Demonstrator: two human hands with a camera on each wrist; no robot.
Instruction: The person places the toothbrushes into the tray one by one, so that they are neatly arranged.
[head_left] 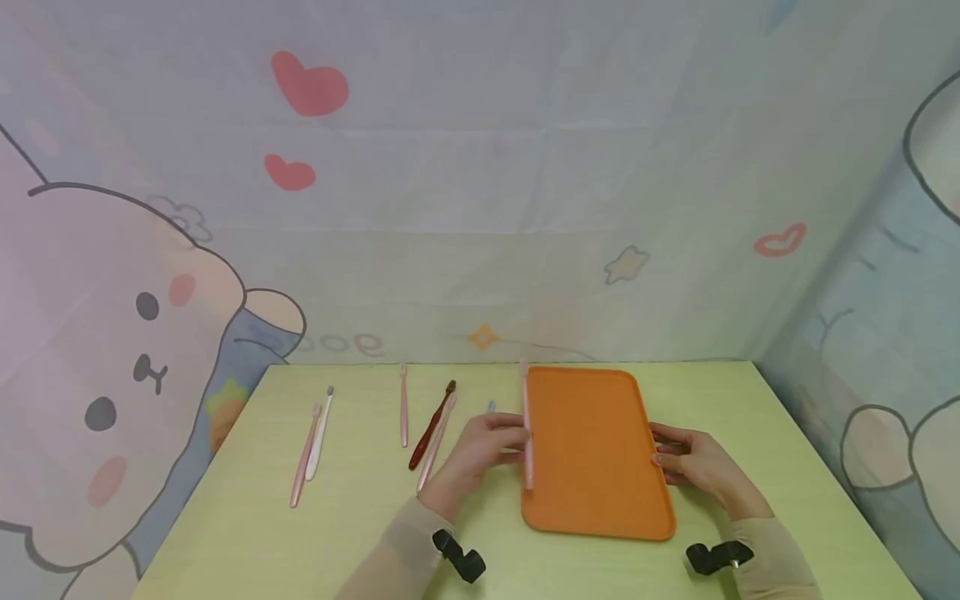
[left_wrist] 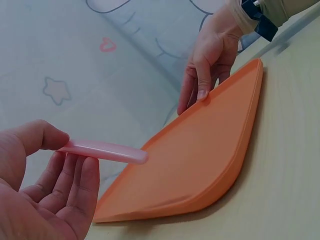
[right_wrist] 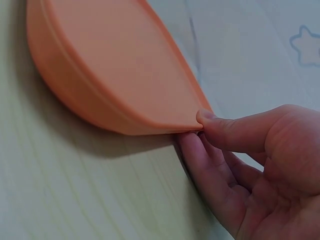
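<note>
My left hand [head_left: 483, 454] pinches a light pink toothbrush [left_wrist: 105, 150] between thumb and fingers. In the head view that brush stands lengthwise along the left edge of an orange tray [head_left: 592, 467]; the left wrist view shows its handle end over the tray's rim. At the tray's right side, my right hand [head_left: 701, 465] grips the rim, thumb on top and fingers underneath, as the right wrist view shows. A dark red toothbrush [head_left: 432, 425] and another pink toothbrush [head_left: 437, 442] lie left of my left hand. Beyond that hand, a blue-tipped brush head [head_left: 491, 406] peeks out, mostly hidden.
Farther left on the pale green table [head_left: 225, 517] lie a white toothbrush [head_left: 320, 433] and a pink toothbrush [head_left: 305, 454] side by side. One more pink toothbrush [head_left: 403, 408] lies near the back edge. A printed cloth backdrop [head_left: 480, 167] rises behind the table.
</note>
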